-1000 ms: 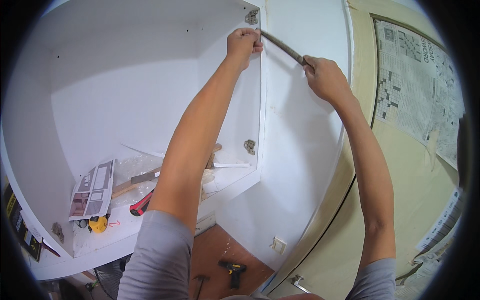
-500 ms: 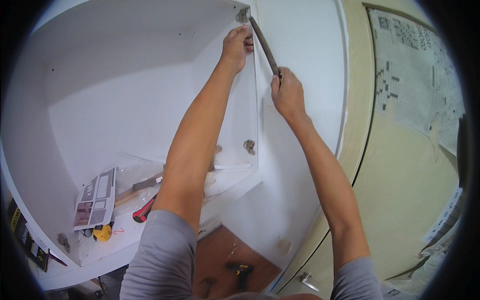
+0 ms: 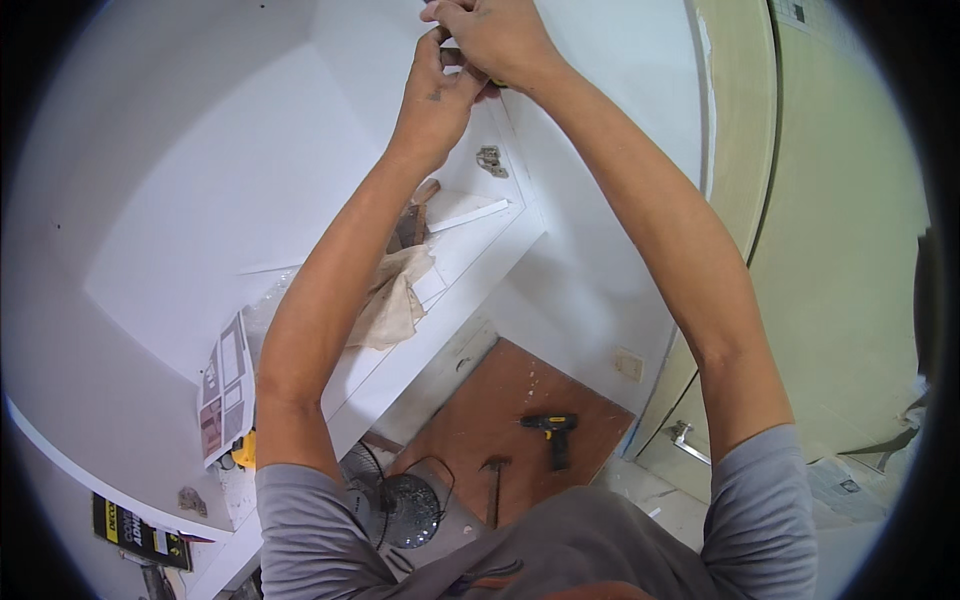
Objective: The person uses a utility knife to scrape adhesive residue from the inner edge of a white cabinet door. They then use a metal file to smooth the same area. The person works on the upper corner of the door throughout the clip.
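At the top of the view both hands meet by the right side wall of a white cabinet (image 3: 385, 75). My right hand (image 3: 497, 42) is closed, crossing over the fingers of my left hand (image 3: 437, 105). The left one is closed too, its fingers curled just below. A small dark piece (image 3: 452, 57) shows between the hands; its kind and most of its length are hidden. Below them, a metal cabinet hinge (image 3: 491, 161) is fixed on the same wall. Another hinge (image 3: 192, 502) sits at the lower left of the cabinet.
On the cabinet's bottom panel lie a beige cloth (image 3: 392, 305), a white strip (image 3: 470, 215), a printed sheet (image 3: 230, 385) and a yellow tape measure (image 3: 243, 450). Below are a cordless drill (image 3: 555, 435), a hammer (image 3: 494, 490) and a fan (image 3: 405, 505). A door handle (image 3: 688, 440) is at right.
My view has shifted, so the cabinet sits higher in the picture. My right hand, earlier apart with a long dark bar-shaped tool, has come up and left against my left hand.
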`<action>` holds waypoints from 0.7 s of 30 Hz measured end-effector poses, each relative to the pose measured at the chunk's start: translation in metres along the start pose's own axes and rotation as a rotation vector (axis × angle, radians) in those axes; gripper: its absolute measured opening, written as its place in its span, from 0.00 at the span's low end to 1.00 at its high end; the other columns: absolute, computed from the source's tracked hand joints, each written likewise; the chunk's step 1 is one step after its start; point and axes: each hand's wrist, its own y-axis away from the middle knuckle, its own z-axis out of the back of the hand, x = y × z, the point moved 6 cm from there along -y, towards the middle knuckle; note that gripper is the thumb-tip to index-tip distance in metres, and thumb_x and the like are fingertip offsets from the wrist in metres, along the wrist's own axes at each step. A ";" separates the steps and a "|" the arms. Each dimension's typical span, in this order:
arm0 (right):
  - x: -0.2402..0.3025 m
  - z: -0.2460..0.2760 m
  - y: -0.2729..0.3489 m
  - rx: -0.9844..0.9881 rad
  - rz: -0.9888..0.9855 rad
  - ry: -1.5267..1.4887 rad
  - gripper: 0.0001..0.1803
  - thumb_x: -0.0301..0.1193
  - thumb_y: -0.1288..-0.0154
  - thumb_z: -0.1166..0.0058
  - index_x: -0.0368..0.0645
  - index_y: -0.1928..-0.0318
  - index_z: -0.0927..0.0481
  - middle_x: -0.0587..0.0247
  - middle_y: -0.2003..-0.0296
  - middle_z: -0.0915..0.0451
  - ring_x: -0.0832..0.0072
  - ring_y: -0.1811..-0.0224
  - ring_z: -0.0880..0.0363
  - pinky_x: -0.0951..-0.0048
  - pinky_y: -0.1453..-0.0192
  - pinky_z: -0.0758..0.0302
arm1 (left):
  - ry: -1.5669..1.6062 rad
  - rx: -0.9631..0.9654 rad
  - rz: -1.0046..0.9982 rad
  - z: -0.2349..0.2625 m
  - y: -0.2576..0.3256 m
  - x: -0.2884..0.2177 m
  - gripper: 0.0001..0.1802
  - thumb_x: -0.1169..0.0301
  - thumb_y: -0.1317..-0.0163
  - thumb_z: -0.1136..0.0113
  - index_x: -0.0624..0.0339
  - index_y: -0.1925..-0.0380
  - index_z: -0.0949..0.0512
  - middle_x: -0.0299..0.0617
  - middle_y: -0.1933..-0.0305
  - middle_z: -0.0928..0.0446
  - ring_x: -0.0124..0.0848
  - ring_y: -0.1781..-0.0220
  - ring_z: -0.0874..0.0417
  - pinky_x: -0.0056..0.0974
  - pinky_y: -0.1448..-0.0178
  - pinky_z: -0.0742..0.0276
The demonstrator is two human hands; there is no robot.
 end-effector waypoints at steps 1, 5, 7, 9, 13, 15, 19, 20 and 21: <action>0.008 -0.007 -0.001 -0.020 0.030 0.000 0.14 0.33 0.34 0.40 0.34 0.56 0.15 0.41 0.61 0.12 0.49 0.59 0.11 0.55 0.49 0.17 | -0.072 -0.013 -0.061 0.012 -0.003 -0.001 0.22 0.69 0.23 0.43 0.68 0.36 0.34 0.43 0.49 0.22 0.30 0.48 0.18 0.38 0.43 0.21; 0.024 -0.018 0.008 -0.068 0.045 -0.049 0.13 0.32 0.32 0.42 0.33 0.57 0.17 0.38 0.63 0.13 0.44 0.56 0.12 0.51 0.49 0.18 | -0.226 -0.081 -0.203 0.034 -0.024 -0.005 0.17 0.72 0.25 0.43 0.65 0.41 0.31 0.40 0.51 0.23 0.25 0.53 0.23 0.34 0.50 0.23; 0.023 -0.019 0.008 -0.047 -0.016 -0.044 0.14 0.32 0.31 0.43 0.31 0.55 0.19 0.36 0.60 0.13 0.43 0.56 0.12 0.52 0.49 0.18 | -0.286 -0.121 -0.223 0.036 -0.022 -0.013 0.15 0.73 0.25 0.44 0.64 0.43 0.30 0.39 0.51 0.24 0.23 0.55 0.25 0.34 0.54 0.25; 0.021 -0.019 0.006 -0.024 -0.002 0.071 0.17 0.33 0.31 0.42 0.30 0.51 0.20 0.37 0.58 0.13 0.44 0.56 0.12 0.53 0.48 0.17 | -0.381 -0.149 -0.253 0.036 -0.012 -0.008 0.12 0.73 0.25 0.46 0.63 0.45 0.30 0.39 0.51 0.25 0.22 0.56 0.27 0.34 0.57 0.27; 0.036 0.040 0.008 -0.046 0.011 -0.019 0.27 0.35 0.30 0.39 0.28 0.39 0.27 0.38 0.54 0.13 0.47 0.56 0.10 0.55 0.46 0.16 | -0.608 -0.178 -0.055 0.054 0.011 0.005 0.15 0.60 0.25 0.44 0.62 0.57 0.28 0.47 0.67 0.23 0.38 0.68 0.21 0.45 0.60 0.25; 0.050 0.065 0.013 -0.106 0.060 0.035 0.28 0.36 0.31 0.37 0.30 0.38 0.27 0.41 0.50 0.14 0.48 0.56 0.11 0.54 0.45 0.16 | -0.739 -0.155 -0.062 0.076 0.029 0.024 0.17 0.55 0.23 0.43 0.60 0.57 0.26 0.41 0.71 0.26 0.32 0.69 0.26 0.41 0.62 0.29; 0.062 0.085 0.014 -0.178 0.299 0.393 0.26 0.40 0.28 0.39 0.36 0.38 0.23 0.46 0.42 0.18 0.56 0.46 0.14 0.56 0.41 0.20 | -0.793 -0.115 -0.034 0.083 0.039 0.053 0.24 0.47 0.23 0.44 0.59 0.57 0.26 0.39 0.74 0.29 0.30 0.70 0.29 0.40 0.64 0.30; 0.061 0.080 0.012 -0.179 0.392 0.488 0.27 0.41 0.24 0.41 0.37 0.35 0.24 0.45 0.39 0.19 0.59 0.42 0.15 0.58 0.40 0.20 | -0.769 -0.128 0.000 0.081 0.037 0.054 0.27 0.43 0.23 0.46 0.60 0.57 0.26 0.43 0.73 0.27 0.35 0.70 0.26 0.43 0.62 0.29; 0.055 0.072 0.005 -0.141 0.467 0.560 0.26 0.40 0.25 0.42 0.38 0.34 0.24 0.45 0.37 0.20 0.57 0.39 0.17 0.54 0.37 0.23 | -0.735 -0.162 -0.020 0.077 0.033 0.053 0.27 0.43 0.22 0.47 0.60 0.57 0.26 0.44 0.73 0.27 0.37 0.69 0.25 0.45 0.61 0.28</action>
